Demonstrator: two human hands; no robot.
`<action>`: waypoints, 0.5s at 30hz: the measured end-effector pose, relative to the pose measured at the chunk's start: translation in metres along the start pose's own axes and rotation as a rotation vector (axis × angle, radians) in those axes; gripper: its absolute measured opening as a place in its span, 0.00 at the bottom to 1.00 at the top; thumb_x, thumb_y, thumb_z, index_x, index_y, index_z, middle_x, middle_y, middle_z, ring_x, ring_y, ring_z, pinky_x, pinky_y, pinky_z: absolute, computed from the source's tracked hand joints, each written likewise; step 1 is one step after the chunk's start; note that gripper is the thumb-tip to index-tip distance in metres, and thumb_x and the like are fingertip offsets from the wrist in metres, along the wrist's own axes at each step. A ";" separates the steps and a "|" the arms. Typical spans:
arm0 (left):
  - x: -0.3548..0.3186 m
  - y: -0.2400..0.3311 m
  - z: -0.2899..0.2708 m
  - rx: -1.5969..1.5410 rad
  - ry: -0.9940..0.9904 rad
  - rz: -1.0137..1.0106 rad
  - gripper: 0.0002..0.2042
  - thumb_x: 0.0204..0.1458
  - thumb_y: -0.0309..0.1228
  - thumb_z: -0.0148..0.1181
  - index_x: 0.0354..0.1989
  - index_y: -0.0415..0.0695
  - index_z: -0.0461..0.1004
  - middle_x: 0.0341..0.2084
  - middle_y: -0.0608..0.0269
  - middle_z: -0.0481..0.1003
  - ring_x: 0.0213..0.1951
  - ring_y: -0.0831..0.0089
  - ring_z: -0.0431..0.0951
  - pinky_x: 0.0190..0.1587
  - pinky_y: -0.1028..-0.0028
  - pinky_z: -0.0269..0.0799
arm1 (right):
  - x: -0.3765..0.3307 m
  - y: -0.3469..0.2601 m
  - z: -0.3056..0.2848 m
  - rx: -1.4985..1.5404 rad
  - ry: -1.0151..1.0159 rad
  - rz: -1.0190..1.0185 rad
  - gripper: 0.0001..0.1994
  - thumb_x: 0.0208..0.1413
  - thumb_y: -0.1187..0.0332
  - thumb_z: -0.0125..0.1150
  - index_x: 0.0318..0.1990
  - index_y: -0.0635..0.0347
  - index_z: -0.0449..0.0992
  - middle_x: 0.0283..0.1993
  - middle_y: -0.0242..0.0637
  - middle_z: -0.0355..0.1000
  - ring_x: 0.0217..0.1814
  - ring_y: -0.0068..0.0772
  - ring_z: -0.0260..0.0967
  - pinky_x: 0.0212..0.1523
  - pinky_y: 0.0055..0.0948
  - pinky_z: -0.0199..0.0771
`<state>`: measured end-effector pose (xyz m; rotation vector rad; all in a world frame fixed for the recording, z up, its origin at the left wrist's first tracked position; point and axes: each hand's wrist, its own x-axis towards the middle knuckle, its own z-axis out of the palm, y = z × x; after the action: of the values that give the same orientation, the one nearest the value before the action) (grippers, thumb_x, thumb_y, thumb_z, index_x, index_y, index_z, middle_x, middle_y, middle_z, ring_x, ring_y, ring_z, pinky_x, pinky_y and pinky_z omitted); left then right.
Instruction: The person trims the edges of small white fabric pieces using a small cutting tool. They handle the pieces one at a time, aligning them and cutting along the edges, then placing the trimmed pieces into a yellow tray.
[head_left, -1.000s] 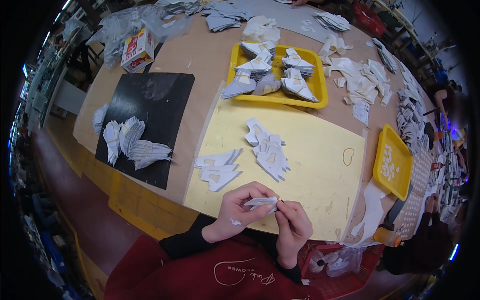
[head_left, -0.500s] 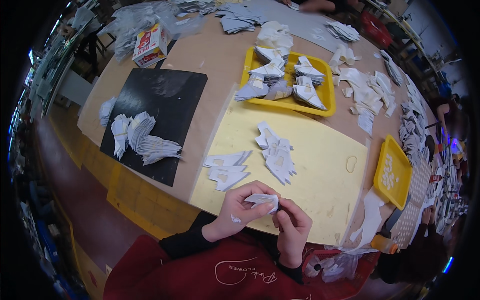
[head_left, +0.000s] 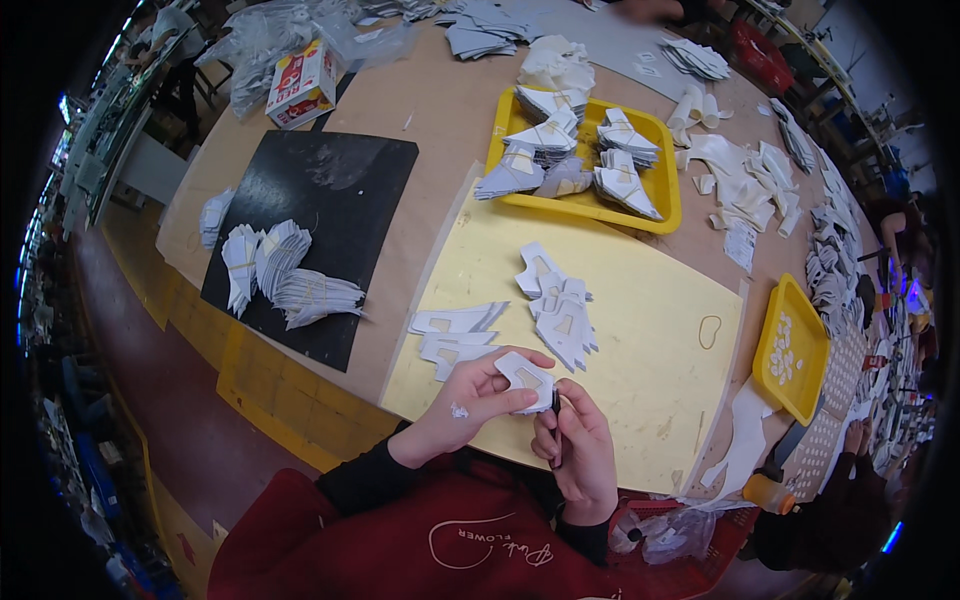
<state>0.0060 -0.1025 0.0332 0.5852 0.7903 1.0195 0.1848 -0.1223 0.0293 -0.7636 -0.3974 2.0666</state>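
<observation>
Close to my body, my left hand (head_left: 462, 402) is closed on a white cut piece (head_left: 518, 374) with a beige patch. My right hand (head_left: 582, 445) grips a slim dark tool (head_left: 556, 428) upright, its upper end against the piece's right edge; its exact kind is hard to make out. Some white bits stick to the left hand near the thumb base. Just beyond my hands, loose white cut pieces (head_left: 458, 319) lie on a yellow board (head_left: 640, 330). A longer overlapping row of similar pieces (head_left: 562, 315) is to their right.
Banded bundles (head_left: 318, 295) rest on a black board (head_left: 340, 190) at left. A yellow tray (head_left: 668, 190) holds more bundles at the back; a smaller yellow tray (head_left: 805, 345) at right has small white bits. A rubber band (head_left: 709, 331) lies on the yellow board.
The white piece has been tilted up, so its face and beige patch show more. My right hand has shifted slightly, and the dark tool in it now shows clearly.
</observation>
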 end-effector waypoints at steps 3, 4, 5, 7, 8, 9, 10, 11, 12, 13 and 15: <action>-0.002 0.000 -0.005 0.064 0.027 0.016 0.18 0.53 0.19 0.59 0.54 0.36 0.68 0.41 0.60 0.76 0.44 0.77 0.76 0.46 0.79 0.72 | 0.001 -0.001 -0.006 0.167 -0.034 0.134 0.14 0.66 0.66 0.50 0.57 0.57 0.64 0.35 0.32 0.62 0.25 0.19 0.55 0.25 0.18 0.54; -0.002 -0.001 -0.006 0.090 0.040 0.047 0.18 0.53 0.19 0.59 0.54 0.36 0.68 0.40 0.61 0.76 0.43 0.78 0.76 0.45 0.80 0.72 | 0.002 0.001 -0.006 0.167 -0.029 0.129 0.14 0.66 0.66 0.49 0.57 0.56 0.64 0.34 0.32 0.62 0.24 0.19 0.55 0.25 0.18 0.54; -0.002 -0.002 -0.007 0.115 0.053 0.078 0.19 0.54 0.19 0.59 0.54 0.37 0.67 0.39 0.62 0.75 0.41 0.79 0.76 0.44 0.81 0.71 | 0.001 0.003 -0.006 0.167 -0.025 0.125 0.14 0.66 0.66 0.49 0.57 0.56 0.63 0.34 0.32 0.61 0.24 0.19 0.54 0.25 0.18 0.54; -0.003 0.001 -0.010 0.271 0.104 0.119 0.18 0.54 0.18 0.59 0.54 0.37 0.67 0.38 0.63 0.74 0.36 0.81 0.74 0.39 0.82 0.70 | -0.001 0.005 -0.001 0.153 -0.047 0.049 0.13 0.65 0.69 0.51 0.56 0.56 0.65 0.35 0.32 0.63 0.25 0.19 0.56 0.25 0.18 0.56; -0.003 0.003 -0.011 0.350 0.130 0.139 0.18 0.54 0.18 0.59 0.54 0.38 0.67 0.37 0.63 0.73 0.34 0.82 0.74 0.37 0.83 0.69 | -0.001 0.007 0.000 0.146 -0.059 0.011 0.13 0.65 0.70 0.52 0.55 0.57 0.66 0.35 0.32 0.63 0.26 0.19 0.57 0.26 0.18 0.57; -0.002 0.001 -0.015 0.469 0.173 0.172 0.17 0.54 0.20 0.59 0.53 0.38 0.68 0.37 0.62 0.73 0.33 0.81 0.73 0.37 0.81 0.70 | -0.004 0.010 -0.001 -0.074 -0.076 -0.083 0.13 0.63 0.72 0.53 0.54 0.57 0.68 0.35 0.32 0.65 0.26 0.21 0.59 0.26 0.19 0.59; 0.000 -0.002 -0.019 0.590 0.217 0.202 0.16 0.54 0.22 0.59 0.52 0.39 0.69 0.36 0.60 0.73 0.32 0.79 0.73 0.36 0.79 0.70 | -0.008 0.015 -0.001 -0.290 -0.093 -0.178 0.12 0.62 0.74 0.55 0.53 0.58 0.70 0.35 0.33 0.66 0.27 0.23 0.61 0.26 0.21 0.61; 0.002 -0.003 -0.021 0.711 0.259 0.231 0.16 0.54 0.23 0.59 0.52 0.39 0.70 0.35 0.59 0.74 0.32 0.78 0.73 0.35 0.77 0.71 | -0.010 0.018 0.001 -0.506 -0.109 -0.274 0.12 0.60 0.76 0.56 0.51 0.59 0.72 0.35 0.34 0.67 0.28 0.24 0.64 0.26 0.22 0.63; 0.003 -0.002 -0.020 0.772 0.268 0.267 0.17 0.53 0.24 0.59 0.52 0.40 0.70 0.34 0.58 0.73 0.30 0.77 0.72 0.35 0.77 0.71 | -0.006 0.022 0.006 -0.768 -0.090 -0.414 0.12 0.59 0.77 0.57 0.50 0.59 0.74 0.35 0.34 0.68 0.28 0.26 0.65 0.27 0.24 0.65; 0.003 0.000 -0.019 0.831 0.283 0.301 0.17 0.53 0.24 0.59 0.53 0.40 0.70 0.34 0.58 0.73 0.29 0.75 0.71 0.35 0.77 0.71 | 0.000 0.024 0.020 -1.028 -0.074 -0.549 0.12 0.57 0.79 0.58 0.49 0.59 0.76 0.35 0.35 0.69 0.29 0.28 0.67 0.28 0.25 0.67; 0.001 0.002 -0.019 0.879 0.303 0.322 0.19 0.51 0.24 0.60 0.53 0.40 0.70 0.33 0.59 0.74 0.27 0.77 0.69 0.33 0.79 0.68 | 0.006 0.030 0.030 -1.323 -0.065 -0.675 0.13 0.55 0.80 0.59 0.48 0.59 0.77 0.35 0.36 0.70 0.30 0.32 0.69 0.28 0.27 0.69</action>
<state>-0.0096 -0.0999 0.0230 1.3602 1.4631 1.0375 0.1434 -0.1346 0.0338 -1.0571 -1.8456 0.9932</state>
